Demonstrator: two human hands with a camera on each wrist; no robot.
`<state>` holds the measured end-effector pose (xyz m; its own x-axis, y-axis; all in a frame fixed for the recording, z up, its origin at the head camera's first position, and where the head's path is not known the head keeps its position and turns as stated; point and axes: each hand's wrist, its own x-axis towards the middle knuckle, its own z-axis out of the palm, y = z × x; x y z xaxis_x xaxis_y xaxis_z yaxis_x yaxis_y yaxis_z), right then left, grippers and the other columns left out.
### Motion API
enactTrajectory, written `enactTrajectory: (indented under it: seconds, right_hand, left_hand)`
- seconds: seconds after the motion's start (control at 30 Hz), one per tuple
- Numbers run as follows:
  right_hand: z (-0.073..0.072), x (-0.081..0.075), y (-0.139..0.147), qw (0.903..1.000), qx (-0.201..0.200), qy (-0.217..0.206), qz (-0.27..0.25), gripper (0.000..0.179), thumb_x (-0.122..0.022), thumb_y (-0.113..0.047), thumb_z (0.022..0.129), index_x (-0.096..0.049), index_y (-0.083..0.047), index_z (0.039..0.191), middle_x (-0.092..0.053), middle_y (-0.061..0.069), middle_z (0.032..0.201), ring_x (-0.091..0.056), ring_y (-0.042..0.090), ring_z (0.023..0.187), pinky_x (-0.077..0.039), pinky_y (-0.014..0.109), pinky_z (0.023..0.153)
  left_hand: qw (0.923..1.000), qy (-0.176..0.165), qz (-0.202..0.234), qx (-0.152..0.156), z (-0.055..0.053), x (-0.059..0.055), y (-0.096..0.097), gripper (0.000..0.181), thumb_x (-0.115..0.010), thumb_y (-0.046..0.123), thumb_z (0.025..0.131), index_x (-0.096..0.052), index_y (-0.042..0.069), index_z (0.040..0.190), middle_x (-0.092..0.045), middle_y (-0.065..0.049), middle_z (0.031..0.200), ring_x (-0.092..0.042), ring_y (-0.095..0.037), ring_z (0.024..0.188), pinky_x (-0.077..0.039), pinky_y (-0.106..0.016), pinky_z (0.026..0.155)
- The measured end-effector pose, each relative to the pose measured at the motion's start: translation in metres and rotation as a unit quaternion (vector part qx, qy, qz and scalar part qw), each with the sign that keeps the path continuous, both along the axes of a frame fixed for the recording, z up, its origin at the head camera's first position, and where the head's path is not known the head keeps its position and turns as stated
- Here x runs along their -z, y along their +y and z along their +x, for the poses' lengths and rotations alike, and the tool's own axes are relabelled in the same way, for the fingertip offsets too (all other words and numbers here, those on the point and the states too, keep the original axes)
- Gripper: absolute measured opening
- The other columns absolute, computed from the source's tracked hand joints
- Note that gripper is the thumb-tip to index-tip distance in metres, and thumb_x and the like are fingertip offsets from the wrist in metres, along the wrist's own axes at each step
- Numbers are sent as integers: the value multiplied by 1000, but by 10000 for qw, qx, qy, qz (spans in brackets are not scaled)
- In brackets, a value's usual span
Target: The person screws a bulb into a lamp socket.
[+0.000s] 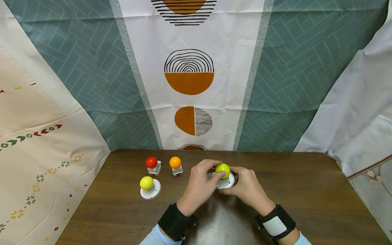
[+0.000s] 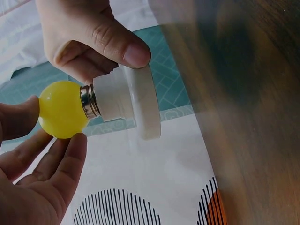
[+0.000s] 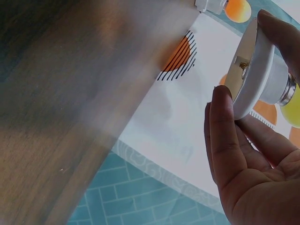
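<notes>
Above the table, my left hand [image 1: 202, 178] pinches a yellow-green light bulb [image 1: 223, 170] between thumb and fingers. My right hand [image 1: 246, 185] grips the rim of a round white lamp holder [image 1: 225, 183]. In the left wrist view the yellow bulb [image 2: 63, 110] lies sideways in line with the lamp holder [image 2: 146, 103], and part of its metal screw base [image 2: 90, 101] shows outside the socket. The right wrist view shows the holder's hollow underside, with a brass-coloured screw [image 3: 243, 66] inside.
On the table's left side, a yellow bulb [image 1: 146, 183] stands in another round white holder [image 1: 154, 191]. Behind it are a red bulb [image 1: 151, 162] and an orange bulb [image 1: 175, 162] on small square white bases. Patterned cloth [image 1: 190, 41] hangs along the table's back edge.
</notes>
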<state>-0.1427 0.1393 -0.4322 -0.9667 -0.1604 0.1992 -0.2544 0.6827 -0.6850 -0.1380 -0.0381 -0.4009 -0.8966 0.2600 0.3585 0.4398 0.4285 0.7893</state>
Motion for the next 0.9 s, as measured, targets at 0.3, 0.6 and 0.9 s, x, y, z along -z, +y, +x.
enactTrajectory:
  seconds: [0.3, 0.6, 0.9]
  right_hand:
    - [-1, 0, 1, 10000, -43, -3, 22, 73, -91, -39, 50, -66, -11, 114, -68, 0, 102, -63, 8, 84, -55, 30, 71]
    - [-2, -3, 3, 9998, 48, 135, 140, 73, -91, -40, 50, -66, -12, 112, -69, -2, 100, -63, 8, 82, -53, 24, 68]
    - [-2, -3, 0, 10000, 21, 37, 69, 73, -91, -39, 50, -66, -11, 112, -69, 0, 102, -64, 10, 83, -55, 29, 70]
  left_hand:
    - [9995, -80, -52, 313, 0, -1, 0, 31, -63, 20, 89, -61, 18, 120, -61, 4, 116, -60, -8, 103, -52, -27, 88]
    - [9996, -172, 85, -188, 1, -2, 5, 37, -67, 36, 85, -61, 19, 118, -60, 4, 115, -59, -12, 100, -53, -34, 85]
    - [9983, -285, 29, -507, 3, 1, 8, 39, -67, 40, 84, -64, 15, 114, -62, 4, 105, -59, -11, 89, -52, -26, 78]
